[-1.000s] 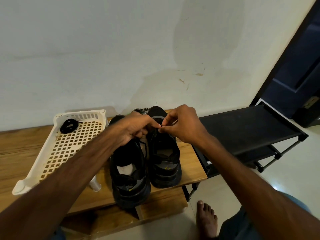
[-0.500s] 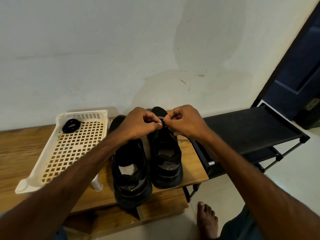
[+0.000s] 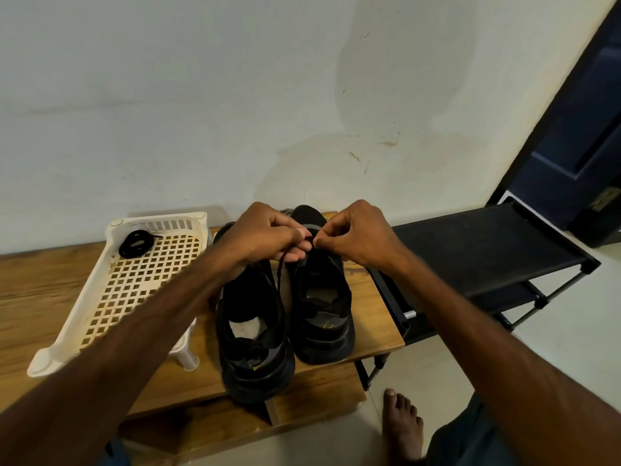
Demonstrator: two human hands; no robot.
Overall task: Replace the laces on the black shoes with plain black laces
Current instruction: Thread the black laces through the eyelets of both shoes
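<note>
Fingers (image 3: 303,234) of both hands meet over the far end of the right shoe (image 3: 322,307), tips touching. Left hand (image 3: 265,233): thumb and forefinger pinched on a dark lace (image 3: 280,269), other fingers curled under. Right hand (image 3: 361,235): thumb and forefinger pinched tight at the same spot, on the lace as far as I can tell (contact point is tiny, dark on dark). One strand of the lace hangs from the left hand into the gap between the two shoes. Whether it's threaded through an eyelet: can't tell.

Shoes: both black, side by side, heels near, toes toward the wall (image 3: 201,95). Left shoe (image 3: 252,331) sits nearer than the right one. Both stand on the right end of a wood bench (image 3: 40,290).

Spare lace (image 3: 136,243): black, coiled, in the far left corner of a cream perforated tray (image 3: 158,220). The tray stands on the bench just left of the shoes. Speckled lace (image 3: 285,210) peeks out past the hands, on the far side of the shoes. Black rack (image 3: 487,243) is right of the bench, right up against it. Bare foot (image 3: 401,422) on the floor, near right.
</note>
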